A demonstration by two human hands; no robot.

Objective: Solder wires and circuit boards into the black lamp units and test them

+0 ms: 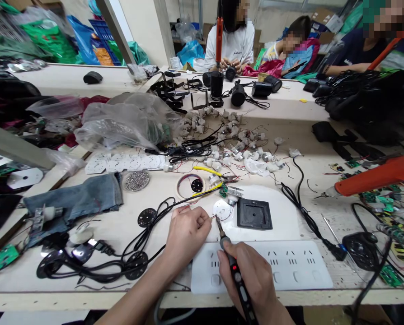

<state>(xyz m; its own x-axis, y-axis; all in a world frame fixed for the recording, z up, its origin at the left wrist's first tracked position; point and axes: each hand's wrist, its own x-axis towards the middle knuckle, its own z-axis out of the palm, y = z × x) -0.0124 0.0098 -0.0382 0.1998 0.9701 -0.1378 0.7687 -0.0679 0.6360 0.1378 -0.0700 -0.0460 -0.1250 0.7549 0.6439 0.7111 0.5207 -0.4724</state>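
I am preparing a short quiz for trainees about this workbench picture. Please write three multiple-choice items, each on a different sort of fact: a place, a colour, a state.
1. Where does the black square tray lie?
A. On the white power strip
B. Just beyond the power strip, beside the white round disc
C. On the folded jeans

2. What colour is the tool lying at the right edge of the bench?
A. Orange
B. Blue
C. Yellow

3. How is the soldering pen held?
A. It lies loose on the bench
B. Gripped in the left hand
C. Gripped in the right hand, tip toward the left hand's fingertips

Answers:
1 B: the tray sits on the bench past the white power strip, next to the white round disc.
2 A: the tool is plainly orange.
3 C: the right hand grips the soldering pen, its tip near the left hand.
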